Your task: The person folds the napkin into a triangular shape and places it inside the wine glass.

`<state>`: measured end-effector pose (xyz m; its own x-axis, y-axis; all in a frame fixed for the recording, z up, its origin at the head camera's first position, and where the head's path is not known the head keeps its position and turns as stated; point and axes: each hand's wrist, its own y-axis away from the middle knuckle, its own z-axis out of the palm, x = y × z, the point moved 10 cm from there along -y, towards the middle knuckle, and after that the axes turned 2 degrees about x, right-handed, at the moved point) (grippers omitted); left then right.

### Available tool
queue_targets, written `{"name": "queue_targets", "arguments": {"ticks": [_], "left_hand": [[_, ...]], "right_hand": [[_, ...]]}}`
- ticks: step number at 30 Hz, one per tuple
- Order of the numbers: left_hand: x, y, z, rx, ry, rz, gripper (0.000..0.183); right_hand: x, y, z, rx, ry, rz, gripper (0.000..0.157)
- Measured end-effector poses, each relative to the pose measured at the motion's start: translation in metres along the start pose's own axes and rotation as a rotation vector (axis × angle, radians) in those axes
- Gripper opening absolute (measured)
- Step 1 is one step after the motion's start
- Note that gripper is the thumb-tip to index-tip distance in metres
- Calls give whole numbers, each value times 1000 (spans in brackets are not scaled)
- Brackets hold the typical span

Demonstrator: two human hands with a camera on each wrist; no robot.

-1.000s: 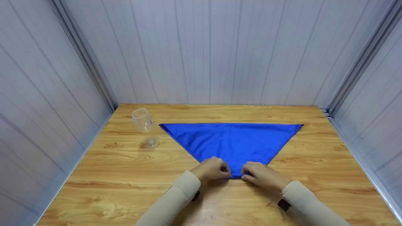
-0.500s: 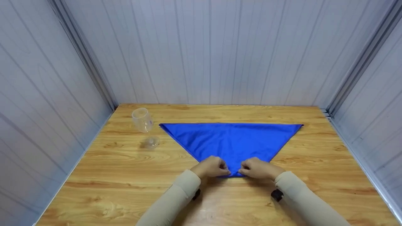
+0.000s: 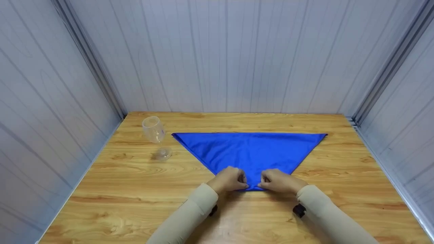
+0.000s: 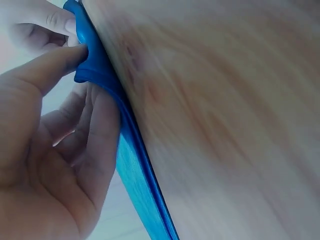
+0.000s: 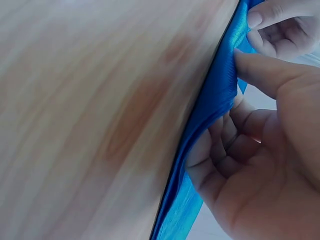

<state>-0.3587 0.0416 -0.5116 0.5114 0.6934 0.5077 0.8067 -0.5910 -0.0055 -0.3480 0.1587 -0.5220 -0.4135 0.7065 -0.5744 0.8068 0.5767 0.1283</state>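
A blue cloth lies on the wooden table, its long straight edge at the back and its sides narrowing toward the front. My left hand pinches the folded front edge between thumb and curled fingers. Just to its right, my right hand pinches the same edge, with a short stretch of cloth between the two. The left wrist view has the left thumb pressing on the rolled cloth edge. In the right wrist view, the right thumb presses the fold, fingers tucked underneath.
A clear stemmed glass stands upright to the left of the cloth's back left corner. Pale panelled walls close off the table at the back and both sides.
My right hand has shifted slightly left and back, closer to the left hand, and curled more tightly on the cloth. The front edge has moved back slightly. The glass has stayed put.
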Motion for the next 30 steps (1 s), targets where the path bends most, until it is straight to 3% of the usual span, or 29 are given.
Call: {"name": "queue_targets", "arguments": {"ticks": [6,16,22,30], "left_hand": [[11,5,-7,39,-25,128,4],[31,17,-7,98,-258,296,5],[36,21,-8,86,-254,326,12],[33,21,-7,81,-263,294,15]], "right_hand": [[2,0,0,-5,-12,10,23],[2,0,0,-7,-3,-12,23],[-2,0,0,-11,29,-54,19],[-3,0,0,-10,15,-58,20]]}}
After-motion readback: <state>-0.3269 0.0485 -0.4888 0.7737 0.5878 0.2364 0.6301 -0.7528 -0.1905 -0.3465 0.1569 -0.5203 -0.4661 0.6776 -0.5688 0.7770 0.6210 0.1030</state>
